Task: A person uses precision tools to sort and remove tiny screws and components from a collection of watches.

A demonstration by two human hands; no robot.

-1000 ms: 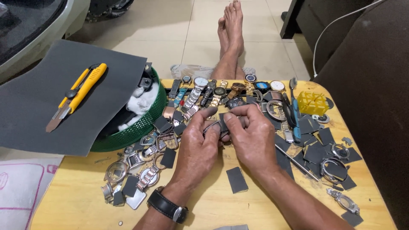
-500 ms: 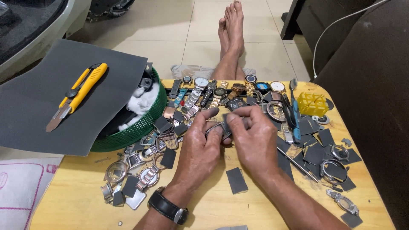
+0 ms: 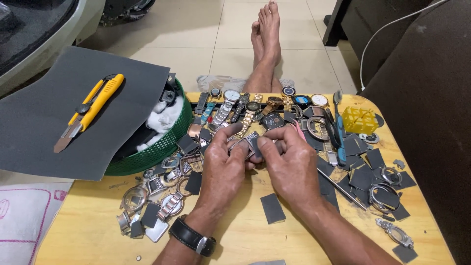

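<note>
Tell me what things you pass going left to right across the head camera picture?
Yellow utility knife → green basket → left hand → right hand → yellow plastic holder.

This was a home floor used as a makeshift watch-repair spot: a low wooden table (image 3: 235,230) stood on pale floor tiles (image 3: 196,29), with the person's bare feet (image 3: 267,29) stretched past it at upper centre. Wristwatches (image 3: 230,105), watch cases (image 3: 133,198) and sandpaper scraps (image 3: 272,208) littered the tabletop, a dark sofa (image 3: 427,88) filling the right edge.
</note>
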